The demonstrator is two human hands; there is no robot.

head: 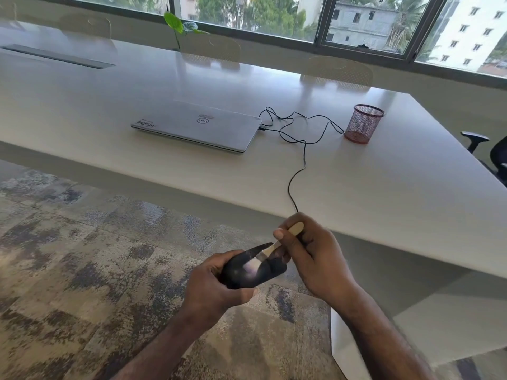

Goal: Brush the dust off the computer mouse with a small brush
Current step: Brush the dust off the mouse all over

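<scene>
Down in the near middle of the view, off the table's near edge and above the patterned carpet (96,256), a black computer mouse (241,272) is gripped in the left hand (216,286), with the fingers curled under and around its body. A small brush (274,246) with a pale wooden handle is pinched in the right hand (315,253), thumb on top and fingers wrapped round the handle. The pale bristles are laid against the upper surface of the mouse; they appear blurred, so their exact spread cannot be told. A thin black cable (303,160) is seen running from behind the right hand up over the edge of the white table (384,187), then looping in loose coils farther back to the right side of a closed silver laptop (200,126), where it is plugged in. To the right of the cable loops, a red mesh pen holder (363,123) is stood upright on the table, just beside the far loop of cable. Across the far side of the table, beige chair backs (338,69) are tucked in, and a green plant leaf (174,21) is seen in front of the windows (356,23). At the right edge, part of a black office chair (480,144) is visible.
</scene>
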